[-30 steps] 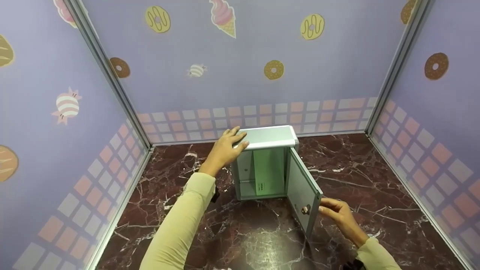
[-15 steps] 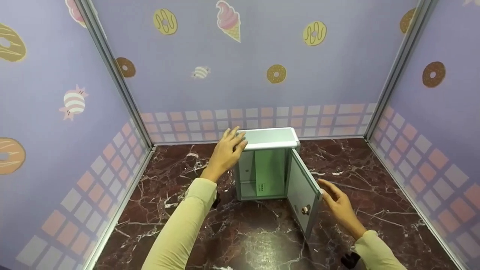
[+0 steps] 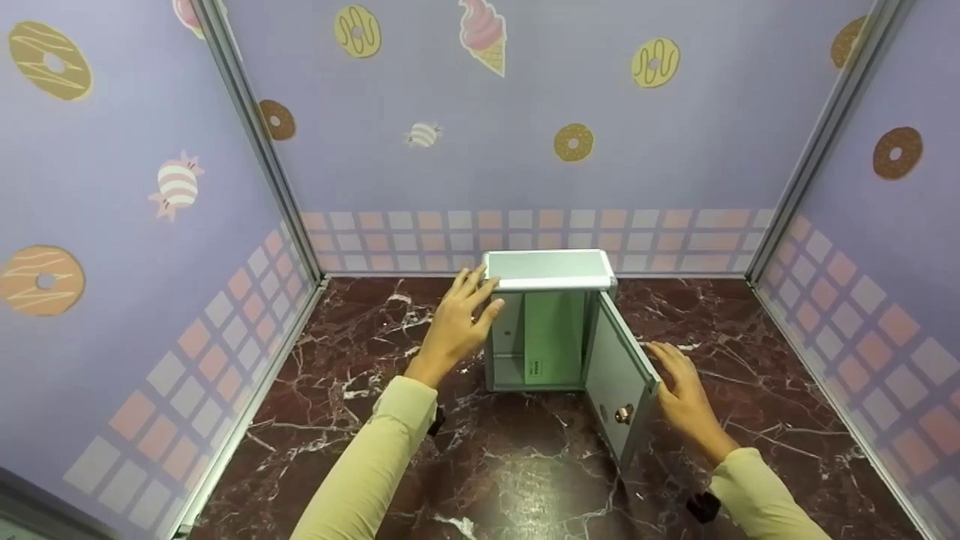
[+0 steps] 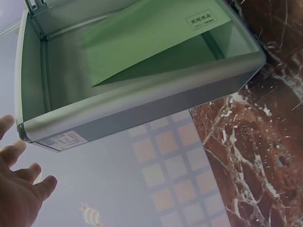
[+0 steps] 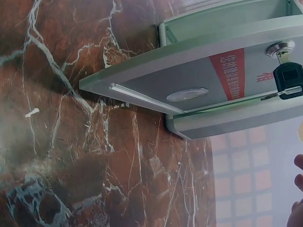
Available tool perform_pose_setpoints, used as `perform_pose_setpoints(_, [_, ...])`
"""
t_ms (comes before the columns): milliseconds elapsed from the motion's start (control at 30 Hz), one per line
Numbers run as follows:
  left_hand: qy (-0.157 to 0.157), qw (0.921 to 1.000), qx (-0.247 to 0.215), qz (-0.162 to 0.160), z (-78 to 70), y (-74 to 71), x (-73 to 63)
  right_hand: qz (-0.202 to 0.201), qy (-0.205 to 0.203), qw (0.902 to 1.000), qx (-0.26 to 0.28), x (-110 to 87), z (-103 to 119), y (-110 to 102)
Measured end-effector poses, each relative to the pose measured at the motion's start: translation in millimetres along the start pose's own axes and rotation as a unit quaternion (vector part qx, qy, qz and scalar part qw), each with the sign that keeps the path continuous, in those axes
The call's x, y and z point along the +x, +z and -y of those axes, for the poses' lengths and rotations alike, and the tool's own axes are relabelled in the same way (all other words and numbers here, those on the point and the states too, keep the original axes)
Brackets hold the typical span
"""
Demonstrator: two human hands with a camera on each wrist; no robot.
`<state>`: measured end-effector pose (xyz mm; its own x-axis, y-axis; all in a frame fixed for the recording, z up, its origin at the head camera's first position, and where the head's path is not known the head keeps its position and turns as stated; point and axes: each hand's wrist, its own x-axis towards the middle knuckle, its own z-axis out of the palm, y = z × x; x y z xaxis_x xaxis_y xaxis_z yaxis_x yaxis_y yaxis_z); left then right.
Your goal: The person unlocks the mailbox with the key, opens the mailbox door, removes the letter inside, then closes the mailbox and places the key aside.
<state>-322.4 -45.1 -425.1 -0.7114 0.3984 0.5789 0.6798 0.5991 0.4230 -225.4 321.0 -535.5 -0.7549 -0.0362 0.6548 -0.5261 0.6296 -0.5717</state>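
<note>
A small grey metal box (image 3: 551,267) stands upright on the marbled surface, its hinged door (image 3: 616,379) swung out toward me on the right. Inside leans a green card (image 3: 553,337), which bears a small printed label (image 4: 201,20) in the left wrist view. My left hand (image 3: 455,322) is at the box's upper left corner, fingers spread; contact is unclear. Beside the door's outer face is my right hand (image 3: 685,390), fingers extended and holding nothing. A black-headed key (image 5: 288,78) sits in the door's lock, seen in the right wrist view, near a red printed strip (image 5: 230,73).
Purple walls (image 3: 495,165) printed with sweets close off the back and both sides. Metal corner posts (image 3: 821,142) join them. Dark red marbled floor (image 3: 517,480) lies around the box. The lock's inner end (image 3: 624,414) juts from the door.
My right hand has let go of the door's edge and moved behind its outer face. My left hand has slid off the box top toward its left side. The head view has shifted slightly.
</note>
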Motion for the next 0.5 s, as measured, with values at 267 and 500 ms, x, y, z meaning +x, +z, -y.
perform_pose_setpoints(267, [0.033,0.9983,-0.021,-0.042,-6.2,14.4,-20.2,0.005,-0.013,0.9986,-0.051,5.0,-4,-1])
perform_pose_setpoints(500, [0.099,0.9914,0.006,-0.086,-7.5,27.8,-38.7,0.007,-0.011,0.9978,-0.065,5.8,-3,3])
